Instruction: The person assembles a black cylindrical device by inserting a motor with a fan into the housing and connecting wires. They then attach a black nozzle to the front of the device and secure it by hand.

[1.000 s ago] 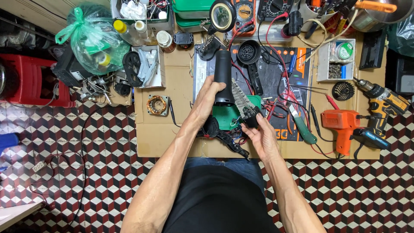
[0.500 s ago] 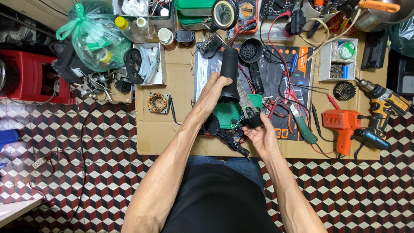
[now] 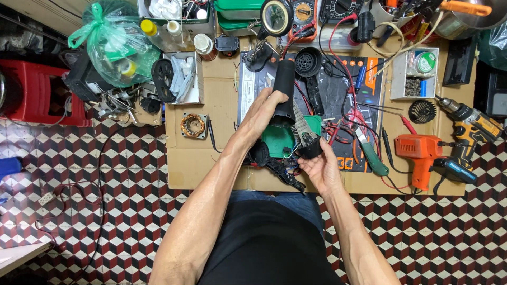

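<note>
My left hand grips a black tapered tube-shaped housing that points away from me over the cardboard sheet. My right hand holds a small black part with thin wires running from it toward the tube. A flat grey strip sticks out between the two pieces. Under them lies a green plastic shell, and a black wired assembly rests near the cardboard's front edge.
An orange drill and a yellow-black drill lie at the right. Green-handled pliers, a copper-wound stator, a multimeter, a green plastic bag and a red stool surround the work spot on the checkered floor.
My left hand has slid the black tube slightly farther up and away, and my right hand has shifted with the small part closer to the tube's base.
</note>
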